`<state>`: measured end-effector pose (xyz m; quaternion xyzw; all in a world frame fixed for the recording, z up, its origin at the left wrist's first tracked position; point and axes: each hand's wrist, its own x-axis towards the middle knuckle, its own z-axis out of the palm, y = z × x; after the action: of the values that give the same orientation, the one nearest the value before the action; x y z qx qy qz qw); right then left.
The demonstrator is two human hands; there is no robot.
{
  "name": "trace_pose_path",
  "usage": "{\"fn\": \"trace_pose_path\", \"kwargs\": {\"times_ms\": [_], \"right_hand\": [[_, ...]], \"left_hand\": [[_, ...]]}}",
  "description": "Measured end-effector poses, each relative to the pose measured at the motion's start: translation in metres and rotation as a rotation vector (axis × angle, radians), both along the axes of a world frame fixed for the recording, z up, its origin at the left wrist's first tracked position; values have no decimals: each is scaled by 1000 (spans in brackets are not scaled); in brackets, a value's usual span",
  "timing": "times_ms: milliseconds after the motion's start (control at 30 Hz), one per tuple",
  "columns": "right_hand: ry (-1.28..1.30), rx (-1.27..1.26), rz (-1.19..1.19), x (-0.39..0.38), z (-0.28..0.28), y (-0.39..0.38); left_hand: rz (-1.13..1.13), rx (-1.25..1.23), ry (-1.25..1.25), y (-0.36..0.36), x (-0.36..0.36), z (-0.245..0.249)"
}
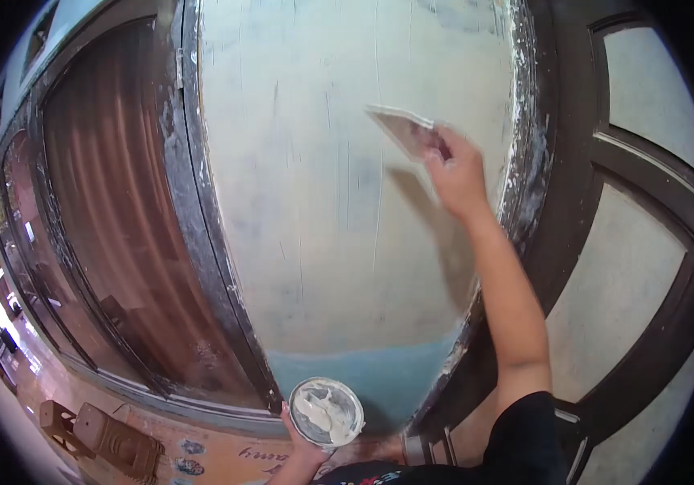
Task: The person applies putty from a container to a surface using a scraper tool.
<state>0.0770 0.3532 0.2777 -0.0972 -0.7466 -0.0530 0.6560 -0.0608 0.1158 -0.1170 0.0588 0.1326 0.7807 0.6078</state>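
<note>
My right hand [456, 170] is raised in front of the wall panel [298, 202], closed on a flat putty knife [402, 132] with a broad blade. The blade points up and left, with a pale line of paste along its edge, and its shadow falls on the panel below. Low in front of my body, my left hand [305, 447] grips a round tub [362, 420] from the side and below. Creamy white putty [323, 414] lies inside it. Most of the panel is coated pale with streaks and thin ridges; a blue strip [363, 376] shows at its bottom.
Dark, paint-smeared wooden frames [189, 186] border the panel. To the left is a glass pane with a brown curtain [104, 162] behind it. Brown plastic stools [116, 436] and a pair of sandals [190, 457] are on the floor at lower left. A panelled door [606, 153] stands right.
</note>
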Motion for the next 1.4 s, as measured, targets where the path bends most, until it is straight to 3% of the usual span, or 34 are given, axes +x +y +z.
{"fn": "trace_pose_path", "kwargs": {"times_ms": [67,100,233,267,433,500,533,567,600,767,800,867,933,1000,1167,1400], "right_hand": [[29,160,-69,4,56,-5],[75,309,-212,2,84,1],[93,475,-492,-1,181,-17],[158,585,-346,-4,201,-17],[165,435,-481,-21,278,1],[130,258,-453,-35,292,18],[77,146,-471,-39,286,9],[-45,162,-528,-38,278,0],[-169,178,-586,-37,273,-4],[-200,436,-689,-38,245,34],[-217,502,-711,-37,240,34],[-248,394,-696,-31,223,28],[-312,518,-781,-31,211,37],[-298,442,-796,-33,200,50],[-331,440,-742,-29,153,41],[-422,368,-735,-20,88,33]], "left_hand": [[23,-5,44,9,1,9],[33,13,24,15,0,1],[56,14,14,23,-1,4],[71,10,3,27,0,6],[108,24,-9,46,5,4],[97,28,-19,47,6,7],[90,38,-13,47,7,17],[146,5,208,46,14,27],[149,9,213,48,11,32],[-21,25,-198,40,5,29],[-27,14,-198,38,6,26],[-33,-28,-98,37,4,11],[-36,-64,6,39,0,-5],[-39,-101,106,37,-4,-16],[-69,-138,204,13,3,1],[-128,-110,97,-16,7,-26]]}}
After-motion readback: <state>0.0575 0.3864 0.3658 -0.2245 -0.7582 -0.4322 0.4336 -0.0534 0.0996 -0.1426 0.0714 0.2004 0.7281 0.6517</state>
